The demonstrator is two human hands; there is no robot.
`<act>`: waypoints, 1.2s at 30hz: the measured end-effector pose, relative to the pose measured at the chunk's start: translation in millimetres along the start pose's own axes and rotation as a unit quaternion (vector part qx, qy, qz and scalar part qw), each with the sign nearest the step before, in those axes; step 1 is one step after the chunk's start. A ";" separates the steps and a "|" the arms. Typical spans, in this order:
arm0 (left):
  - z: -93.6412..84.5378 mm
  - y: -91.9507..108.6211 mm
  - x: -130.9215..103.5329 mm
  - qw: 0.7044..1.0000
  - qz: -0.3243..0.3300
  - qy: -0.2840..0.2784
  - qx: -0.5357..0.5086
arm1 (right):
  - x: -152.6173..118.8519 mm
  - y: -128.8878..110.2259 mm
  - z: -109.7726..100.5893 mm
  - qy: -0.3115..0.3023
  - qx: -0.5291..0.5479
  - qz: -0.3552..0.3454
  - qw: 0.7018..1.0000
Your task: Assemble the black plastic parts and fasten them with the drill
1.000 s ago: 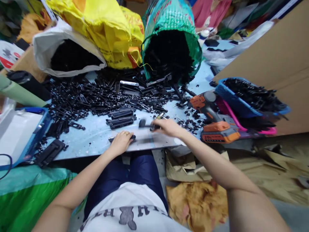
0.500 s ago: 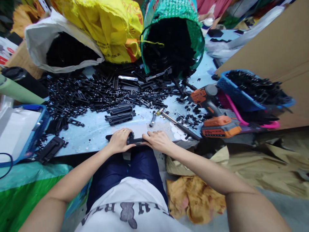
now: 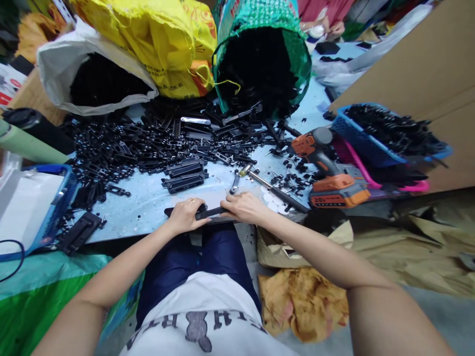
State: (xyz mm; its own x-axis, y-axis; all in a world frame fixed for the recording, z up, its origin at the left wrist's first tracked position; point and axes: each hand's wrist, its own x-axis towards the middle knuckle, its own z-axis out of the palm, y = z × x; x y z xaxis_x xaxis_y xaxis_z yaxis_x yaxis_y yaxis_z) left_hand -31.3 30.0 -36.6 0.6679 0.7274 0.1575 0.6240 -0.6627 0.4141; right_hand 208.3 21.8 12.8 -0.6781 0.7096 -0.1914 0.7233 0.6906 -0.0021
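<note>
At the table's front edge, my left hand [image 3: 185,215] is closed around a long black plastic part [image 3: 211,212]. My right hand [image 3: 243,207] grips the right end of that same part, thumb and fingers pressed on it. Much of the part is covered by my fingers. Just beyond my hands lie several similar black assembled pieces [image 3: 184,175], stacked side by side. A hammer [image 3: 276,190] rests to the right, its head pointing away from me. Near its head is a small metal-and-black link [image 3: 235,183].
A large pile of black parts [image 3: 148,143] spreads over the blue table [image 3: 129,215]. Behind stand a white sack [image 3: 55,79], a yellow bag [image 3: 163,44] and a green sack [image 3: 306,64]. An orange cordless drill [image 3: 334,190] and blue basket [image 3: 386,148] are right. Another person's hands [image 3: 330,29] show far back.
The black part has turned slightly in my hands, its right end now a little higher. My right hand has shifted slightly up. The camera view has moved a little.
</note>
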 end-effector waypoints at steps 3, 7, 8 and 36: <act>-1.1 10.5 27.3 0.999 0.014 -0.039 0.008 | -4.9 12.3 21.5 0.033 0.021 0.003 0.999; 9.5 24.4 111.5 1.000 -0.011 -0.013 0.018 | -13.4 20.4 48.0 0.079 0.029 0.014 0.996; 13.9 25.8 135.2 0.999 -0.027 -0.016 0.035 | -15.9 20.2 51.9 0.084 0.034 0.019 0.996; -35.2 -17.1 -30.0 0.698 -0.397 0.184 -0.567 | 17.1 -5.9 -0.5 0.141 0.336 0.111 0.925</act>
State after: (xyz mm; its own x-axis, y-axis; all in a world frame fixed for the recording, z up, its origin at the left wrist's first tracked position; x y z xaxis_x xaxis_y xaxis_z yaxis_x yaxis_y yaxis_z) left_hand -76.4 25.7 -16.8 0.0148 0.9193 -0.3932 -0.1232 0.3919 0.9117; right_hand 192.4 29.9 10.1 -0.4412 0.8974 0.0024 0.7032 0.3474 -0.6203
